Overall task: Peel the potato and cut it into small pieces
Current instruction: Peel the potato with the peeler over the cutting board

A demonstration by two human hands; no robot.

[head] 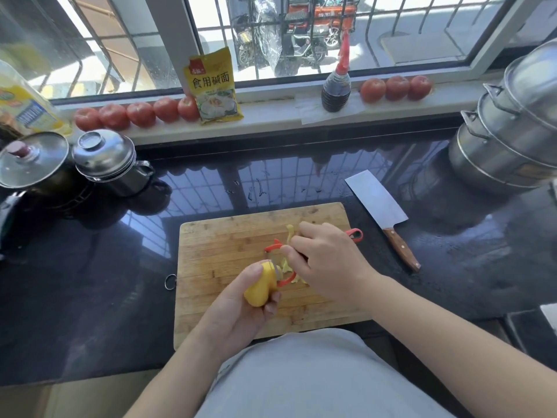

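A yellow potato [260, 289], mostly peeled, is gripped in my left hand [238, 312] above the wooden cutting board [226, 236]. My right hand [325, 263] holds a red peeler [278, 247] whose head lies against the potato's upper end. The peeler's handle end [355, 234] sticks out past my knuckles. Pale yellow peel strips [290, 233] lie on the board under and beyond my right hand. A cleaver [379, 206] with a wooden handle lies on the dark counter to the right of the board.
Dark glossy countertop [90, 267] surrounds the board. Lidded steel pots [108, 161] stand at back left, a stacked steamer [512, 131] at back right. Tomatoes [138, 114], a yellow packet [215, 86] and a sauce bottle [336, 89] line the windowsill.
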